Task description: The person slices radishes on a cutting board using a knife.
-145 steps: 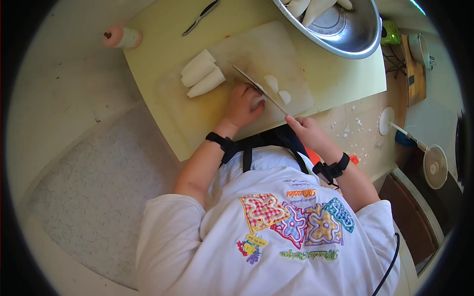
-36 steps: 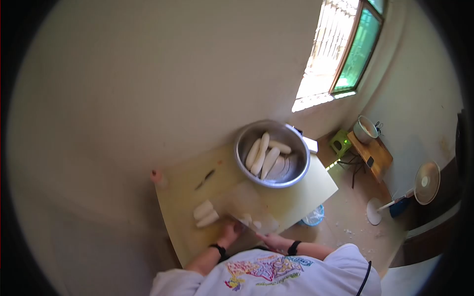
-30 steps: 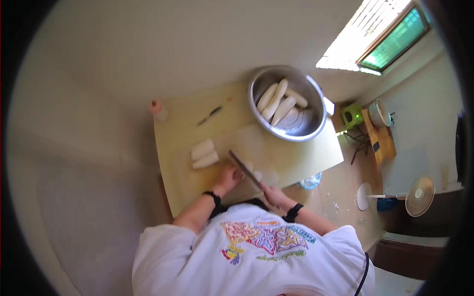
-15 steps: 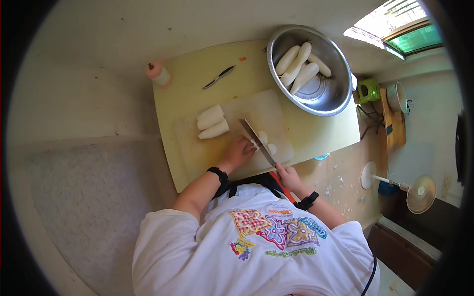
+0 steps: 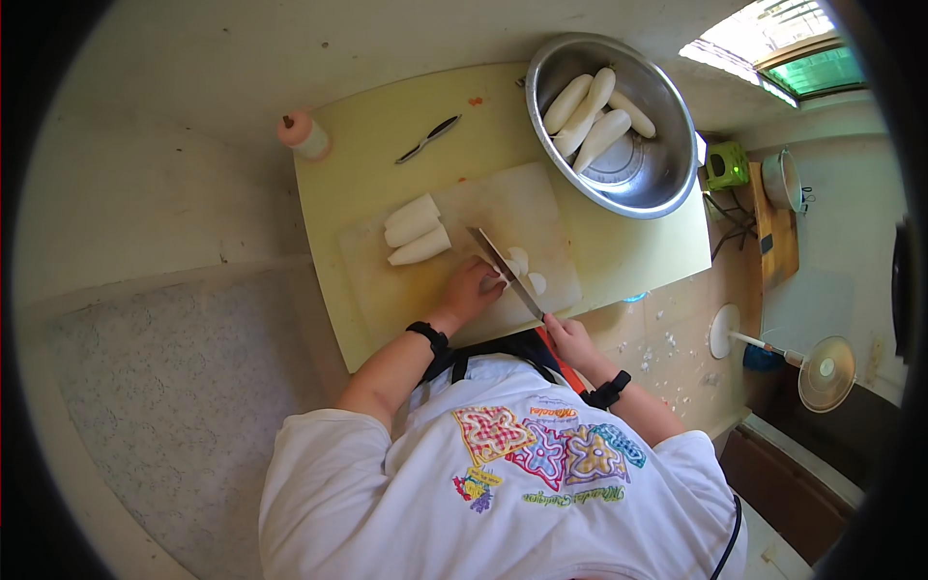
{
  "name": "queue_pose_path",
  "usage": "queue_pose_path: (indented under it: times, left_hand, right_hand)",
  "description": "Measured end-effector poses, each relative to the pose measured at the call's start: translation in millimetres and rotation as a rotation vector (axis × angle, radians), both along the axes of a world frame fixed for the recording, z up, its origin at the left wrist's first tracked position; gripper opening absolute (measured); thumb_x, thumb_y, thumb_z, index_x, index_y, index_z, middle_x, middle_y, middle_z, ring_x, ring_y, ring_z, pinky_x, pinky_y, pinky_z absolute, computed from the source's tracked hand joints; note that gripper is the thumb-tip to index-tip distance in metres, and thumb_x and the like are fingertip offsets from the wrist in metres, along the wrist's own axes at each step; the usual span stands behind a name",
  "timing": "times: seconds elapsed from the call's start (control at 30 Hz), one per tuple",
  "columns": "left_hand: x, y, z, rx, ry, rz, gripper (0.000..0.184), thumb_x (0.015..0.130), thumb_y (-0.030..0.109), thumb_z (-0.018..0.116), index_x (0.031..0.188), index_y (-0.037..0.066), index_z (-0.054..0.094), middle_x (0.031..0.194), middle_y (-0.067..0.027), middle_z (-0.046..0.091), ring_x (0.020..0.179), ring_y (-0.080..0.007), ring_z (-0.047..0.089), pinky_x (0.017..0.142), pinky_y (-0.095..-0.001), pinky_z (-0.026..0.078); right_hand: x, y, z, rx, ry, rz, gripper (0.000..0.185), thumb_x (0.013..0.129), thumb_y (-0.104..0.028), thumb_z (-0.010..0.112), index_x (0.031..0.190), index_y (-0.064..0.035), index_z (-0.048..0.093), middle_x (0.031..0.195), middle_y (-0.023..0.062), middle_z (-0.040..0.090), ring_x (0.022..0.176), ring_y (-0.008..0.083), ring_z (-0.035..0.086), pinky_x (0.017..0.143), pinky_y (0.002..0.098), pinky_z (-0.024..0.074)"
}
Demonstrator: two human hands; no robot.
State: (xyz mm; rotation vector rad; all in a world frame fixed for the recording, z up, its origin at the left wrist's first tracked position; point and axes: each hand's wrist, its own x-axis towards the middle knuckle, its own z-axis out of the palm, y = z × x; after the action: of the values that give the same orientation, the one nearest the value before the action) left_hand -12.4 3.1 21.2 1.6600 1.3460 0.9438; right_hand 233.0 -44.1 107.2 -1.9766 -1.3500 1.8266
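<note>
My right hand (image 5: 570, 341) grips the handle of a kitchen knife (image 5: 510, 275), its blade slanting up and left over the white cutting board (image 5: 372, 290). Left of the blade, my left hand (image 5: 471, 290) has its fingers curled round a piece of white radish, mostly hidden under them. Thin white radish slices (image 5: 537, 282) lie just right of the blade. Two larger peeled radish pieces (image 5: 420, 246) rest side by side on the board, beyond my left hand.
A steel basin (image 5: 667, 193) holding several whole peeled radishes (image 5: 603, 137) stands at the table's far right. A slim black-and-silver tool (image 5: 428, 139) lies behind the board. A pink-topped bottle (image 5: 304, 135) is at the far left corner. White scraps dot the floor, near a fan (image 5: 826, 372).
The view has shifted slightly. Cut slices beside the blade sit a little differently, with more showing. Both hands keep their grips, the knife still at the radish piece.
</note>
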Motion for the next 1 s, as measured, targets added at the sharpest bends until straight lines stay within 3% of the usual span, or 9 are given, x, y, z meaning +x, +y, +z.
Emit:
queue_pose_path:
  times: [0.33, 0.5, 0.63, 1.0]
  left_hand:
    - [1.6, 0.2, -3.2, -0.019, 0.013, -0.018, 0.023, 0.076, 0.016, 0.077, 0.091, 0.005, 0.065, 0.096, -0.0129, 0.061, 0.09, -0.035, 0.061, 0.079, -0.0418, 0.051]
    - [9.3, -0.8, 11.7, 0.113, 0.18, 0.004, 0.031, 0.075, 0.015, 0.075, 0.104, 0.006, 0.065, 0.106, -0.0164, 0.059, 0.1, -0.0374, 0.057, 0.084, -0.0453, 0.049]
    - [13.1, -2.9, 7.4, 0.074, 0.203, -0.02, 0.041, 0.074, 0.017, 0.076, 0.112, 0.006, 0.063, 0.109, -0.0178, 0.058, 0.103, -0.0393, 0.054, 0.086, -0.0478, 0.046]
    - [5.7, -8.6, -17.5, 0.216, 0.397, -0.087, 0.058, 0.069, 0.026, 0.08, 0.118, 0.005, 0.057, 0.114, -0.0207, 0.055, 0.105, -0.0424, 0.052, 0.086, -0.0502, 0.044]
  right_hand:
    - [-0.3, 0.7, 0.6, -0.006, -0.031, 0.045, 0.061, 0.1, -0.049, 0.052, 0.074, 0.0049, 0.06, 0.061, 0.0077, 0.055, 0.06, 0.0151, 0.049, 0.058, 0.0352, 0.0439]
    - [-8.5, 0.0, 15.2, 0.061, -0.019, 0.071, 0.056, 0.099, -0.046, 0.054, 0.086, 0.0073, 0.064, 0.066, 0.0132, 0.059, 0.064, 0.0174, 0.052, 0.062, 0.0365, 0.0459]
    - [-12.4, 3.4, 25.6, 0.053, -0.011, 0.074, 0.053, 0.099, -0.044, 0.054, 0.093, 0.0075, 0.066, 0.07, 0.0165, 0.064, 0.064, 0.022, 0.057, 0.063, 0.0371, 0.0467]
    - [-8.9, 9.2, 29.7, -0.001, -0.016, 0.141, 0.06, 0.097, -0.051, 0.054, 0.079, 0.0062, 0.061, 0.067, 0.0232, 0.059, 0.063, 0.0363, 0.058, 0.062, 0.0442, 0.0455]
